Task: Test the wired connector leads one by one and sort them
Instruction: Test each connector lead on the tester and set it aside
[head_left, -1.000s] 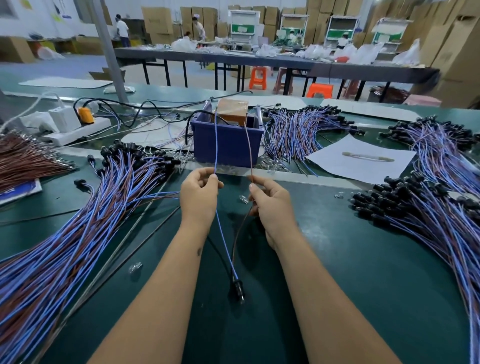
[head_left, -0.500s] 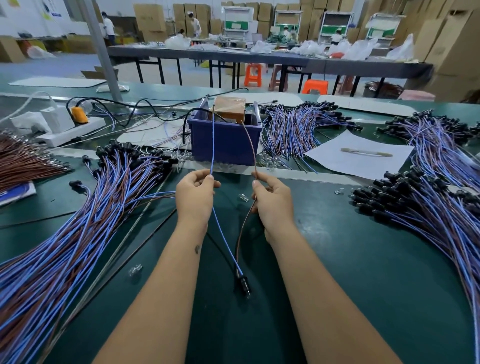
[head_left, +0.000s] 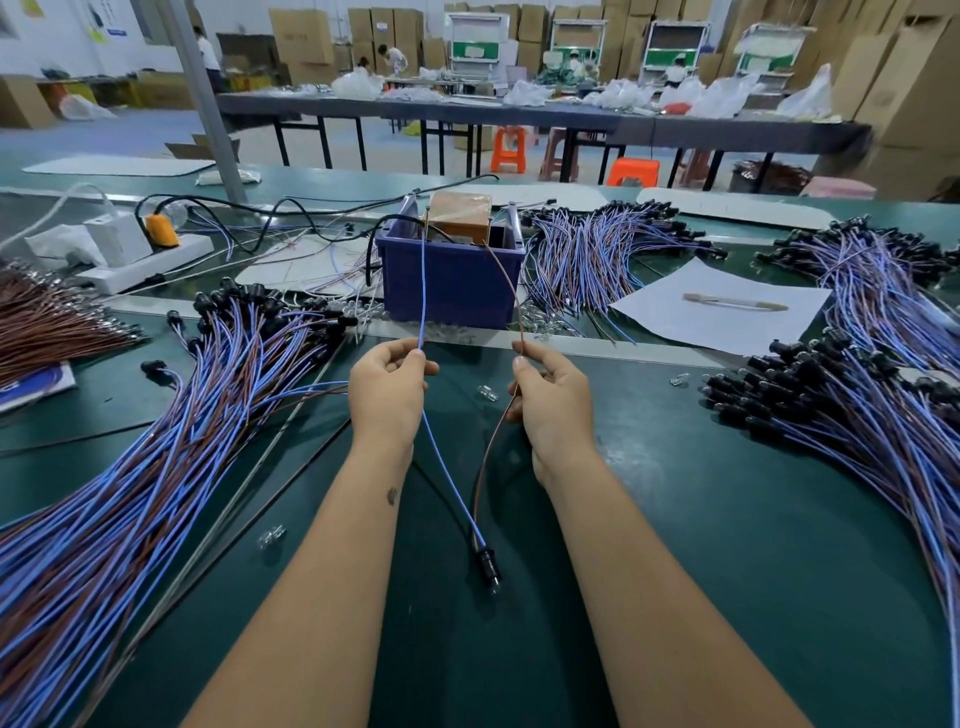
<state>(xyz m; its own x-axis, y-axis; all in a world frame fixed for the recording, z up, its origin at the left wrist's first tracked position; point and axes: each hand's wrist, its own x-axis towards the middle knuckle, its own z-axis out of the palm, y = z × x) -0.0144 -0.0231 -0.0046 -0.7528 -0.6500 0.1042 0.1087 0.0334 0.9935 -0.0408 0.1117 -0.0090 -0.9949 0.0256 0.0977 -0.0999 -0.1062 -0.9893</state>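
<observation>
Head view: fingers pinch lead (head_left: 451, 483) wires; connector (head_left: 488, 564) points toward the person.

You have two hands in view, the left hand (head_left: 387, 392) and right hand (head_left: 553, 402), and one lead between them with two wires, one blue wire (head_left: 423, 291) and one brown wire (head_left: 506, 283). At twelve o'clock stands one blue bin (head_left: 452, 283); at two o'clock lies one paper sheet (head_left: 722, 312). Blue-and-brown lead piles count four: nine o'clock pile (head_left: 130, 493), one o'clock pile (head_left: 587, 254), two o'clock pile (head_left: 872, 265), three o'clock pile (head_left: 857, 415).
</observation>
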